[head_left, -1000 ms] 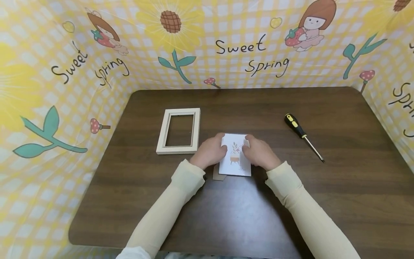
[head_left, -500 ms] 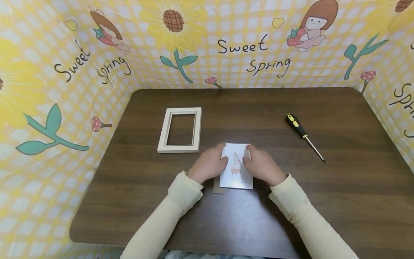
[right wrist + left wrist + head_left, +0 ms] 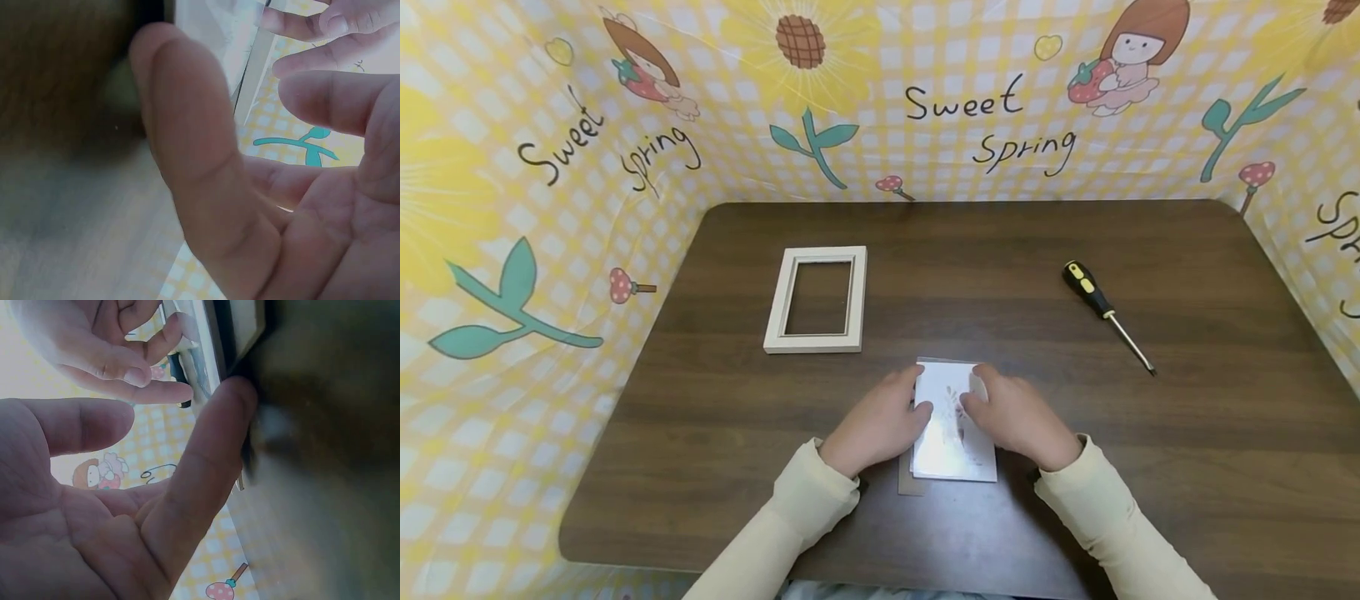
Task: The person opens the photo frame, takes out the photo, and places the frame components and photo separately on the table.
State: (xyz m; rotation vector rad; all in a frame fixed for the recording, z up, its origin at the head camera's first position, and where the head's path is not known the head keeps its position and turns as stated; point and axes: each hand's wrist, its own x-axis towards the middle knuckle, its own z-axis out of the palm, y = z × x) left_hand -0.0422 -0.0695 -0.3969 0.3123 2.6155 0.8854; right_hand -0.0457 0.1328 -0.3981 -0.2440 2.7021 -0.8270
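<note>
In the head view, a white picture card point(image 3: 955, 458) with a faint plant print lies between both hands in a layered stack. The left hand point(image 3: 880, 421) holds its left side and the right hand point(image 3: 1018, 417) its right side, with thumbs over the printed face. A clear sheet shows along the card's far edge. Brown backing board point(image 3: 912, 483) sticks out below at the near left. In the left wrist view, a finger point(image 3: 206, 437) of the left hand reaches the stack's edge; the right wrist view shows a finger point(image 3: 194, 119) doing likewise. Contacts under the stack are hidden.
A cream picture frame point(image 3: 778, 300) lies to the left, its opening showing the tabletop. A screwdriver point(image 3: 1090, 292) with a black and yellow handle lies at the right. Patterned cloth point(image 3: 955, 167) borders the brown table point(image 3: 1000, 250) at the back and sides.
Both hands have drawn the card stack toward the person. More glare covers the print, and the clear sheet now juts past the far edge. Frame and screwdriver stay put.
</note>
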